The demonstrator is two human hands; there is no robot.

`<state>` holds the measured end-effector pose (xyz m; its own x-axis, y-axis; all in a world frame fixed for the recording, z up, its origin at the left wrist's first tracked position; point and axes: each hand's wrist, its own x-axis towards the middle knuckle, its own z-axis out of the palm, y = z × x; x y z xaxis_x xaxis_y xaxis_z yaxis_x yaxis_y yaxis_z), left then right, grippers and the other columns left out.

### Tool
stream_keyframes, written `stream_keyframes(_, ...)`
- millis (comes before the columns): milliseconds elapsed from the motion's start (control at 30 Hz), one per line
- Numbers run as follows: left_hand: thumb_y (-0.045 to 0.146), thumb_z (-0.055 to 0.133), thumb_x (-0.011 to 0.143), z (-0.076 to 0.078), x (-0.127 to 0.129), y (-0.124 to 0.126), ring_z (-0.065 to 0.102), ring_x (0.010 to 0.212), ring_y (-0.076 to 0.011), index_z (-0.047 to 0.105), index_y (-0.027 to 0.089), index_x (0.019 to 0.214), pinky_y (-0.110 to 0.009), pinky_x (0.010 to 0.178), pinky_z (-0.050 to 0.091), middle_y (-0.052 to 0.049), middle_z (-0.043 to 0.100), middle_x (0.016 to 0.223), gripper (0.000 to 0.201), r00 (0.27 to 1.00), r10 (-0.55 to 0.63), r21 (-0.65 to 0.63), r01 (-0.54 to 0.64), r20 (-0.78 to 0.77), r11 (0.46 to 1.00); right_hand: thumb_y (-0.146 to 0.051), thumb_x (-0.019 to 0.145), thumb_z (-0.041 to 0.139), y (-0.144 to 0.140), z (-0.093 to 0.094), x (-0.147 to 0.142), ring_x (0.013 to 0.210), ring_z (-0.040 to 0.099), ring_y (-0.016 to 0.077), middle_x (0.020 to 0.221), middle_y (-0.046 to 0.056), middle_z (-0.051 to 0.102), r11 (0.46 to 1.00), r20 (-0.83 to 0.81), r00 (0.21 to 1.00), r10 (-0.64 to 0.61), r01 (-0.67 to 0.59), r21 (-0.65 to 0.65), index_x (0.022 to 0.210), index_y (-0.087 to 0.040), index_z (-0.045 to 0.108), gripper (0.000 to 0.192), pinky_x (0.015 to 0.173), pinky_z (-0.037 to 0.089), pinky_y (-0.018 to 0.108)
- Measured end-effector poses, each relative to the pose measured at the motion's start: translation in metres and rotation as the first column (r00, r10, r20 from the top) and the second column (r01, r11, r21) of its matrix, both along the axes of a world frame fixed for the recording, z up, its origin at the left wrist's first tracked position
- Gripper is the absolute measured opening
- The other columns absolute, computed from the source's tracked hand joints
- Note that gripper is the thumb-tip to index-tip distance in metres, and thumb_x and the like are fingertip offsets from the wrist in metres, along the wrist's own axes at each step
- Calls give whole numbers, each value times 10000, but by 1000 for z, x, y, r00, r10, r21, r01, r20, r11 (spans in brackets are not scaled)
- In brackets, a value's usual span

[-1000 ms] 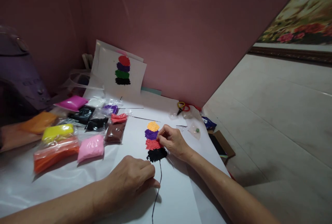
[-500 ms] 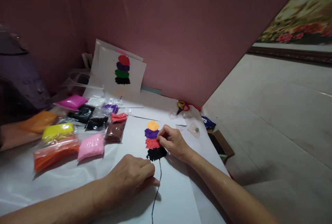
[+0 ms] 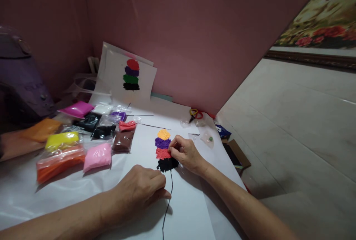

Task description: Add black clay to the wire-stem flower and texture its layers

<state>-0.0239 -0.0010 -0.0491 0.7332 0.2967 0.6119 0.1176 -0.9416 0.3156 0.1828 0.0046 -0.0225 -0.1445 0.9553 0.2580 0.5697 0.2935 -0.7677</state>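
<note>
Head view: a big pink board (image 3: 194, 28) stands tilted behind the work, with a pale tiled floor (image 3: 300, 121) stretching off to the right and a flowered picture (image 3: 325, 17) at the far top corner. The surface (image 3: 69, 191) is covered in white sheeting and paper. At the far left sits a dark purple appliance (image 3: 19, 80).

Leaning against the board is a white card (image 3: 116, 76) bearing a stack of red, purple, green and black blobs. To the left of the work lie clay packets in clear bags: orange (image 3: 41, 129), yellow (image 3: 61, 140), red-orange (image 3: 59, 162), light pink (image 3: 97, 156), magenta (image 3: 76, 109), black (image 3: 103, 131) and brown (image 3: 123, 141). Small scissors with yellow and red handles (image 3: 195, 114) lie near the board's foot, and a little bag with a green bit (image 3: 209, 138) rests just right of the hands.

In the middle of the paper lies the clay figure (image 3: 164, 150), a column of orange, purple, red and black patches, with a thin black string (image 3: 168, 206) running down from it towards the camera. The right hand (image 3: 187, 154) sits just right of the figure, its grip pinched shut with fingertips touching the edge of the red and purple patches; whether it holds a tool I cannot tell. The left hand (image 3: 141, 188) rests on the paper just below the black patch, fingers curled closed, beside the string.
</note>
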Motion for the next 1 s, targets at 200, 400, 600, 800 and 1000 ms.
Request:
stream_keyframes(200,325,316,1065,2,-1,0,509,419,-120,513,179,655,-272,414,311,18,568,538,477,1000,-2,4,2,-3,1000,-133,762,515,-3,2,0,583,487,121,645,-19,579,1000,20,1000,1,-1,-10,730,-189,551,74,561,385,242)
stream_keyframes(400,330,320,1064,2,-1,0,515,412,-118,513,177,651,-263,405,302,17,570,532,481,1000,5,19,-5,-10,1000,-115,763,509,-6,3,-1,585,498,117,659,-21,591,1000,42,999,-1,2,-16,738,-187,556,90,568,387,240)
stream_keyframes(600,335,314,1064,2,-1,0,522,423,-123,508,181,657,-263,417,317,15,573,542,477,1000,3,18,-3,-18,1000,-106,765,513,-8,2,0,559,478,108,629,-35,566,1000,52,999,7,-7,-7,730,-188,549,96,547,374,240)
stream_keyframes(800,328,326,1063,3,-1,-1,512,424,-123,497,184,657,-264,420,318,19,573,548,463,1000,-8,5,8,-17,1000,-92,766,513,-10,1,0,555,477,110,629,-33,567,1000,53,999,9,-9,2,738,-190,558,112,544,384,251)
stream_keyframes(1000,292,363,1052,4,-1,0,500,429,-120,499,183,659,-252,426,308,21,572,547,430,1000,-8,-3,8,-29,1000,-59,756,506,-14,4,-1,550,465,116,619,-35,556,1000,56,998,14,-14,-3,729,-203,543,151,535,387,259)
